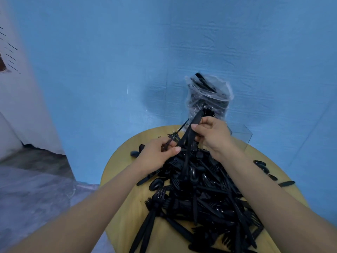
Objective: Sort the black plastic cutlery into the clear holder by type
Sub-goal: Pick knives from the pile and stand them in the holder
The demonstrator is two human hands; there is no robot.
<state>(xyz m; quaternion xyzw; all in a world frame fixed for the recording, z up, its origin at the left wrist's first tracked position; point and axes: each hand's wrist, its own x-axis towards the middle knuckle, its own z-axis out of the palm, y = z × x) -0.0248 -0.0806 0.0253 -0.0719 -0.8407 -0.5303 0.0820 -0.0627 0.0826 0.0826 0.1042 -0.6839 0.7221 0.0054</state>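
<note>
Gripping a small bundle of black cutlery (189,136) at the far side of the heap, our right hand (212,134) has its fingers (196,127) curled round several long handles that slant up and away. Our left hand (156,155) pinches a fork (173,136) just beside them, thumb pressed down. Below and nearer lies the main pile (198,194) of forks, spoons and knives, tangled across the round yellow worktop (124,179). Just behind the right hand, at the far right edge, stands the clear holder (240,133), hard to make out. A clear bag of more cutlery (209,95) rises behind it.

We judge the risks as these: tines snagging, so lifting drags pieces off the edge; mixed types entering one compartment; the light holder being knocked over.
</note>
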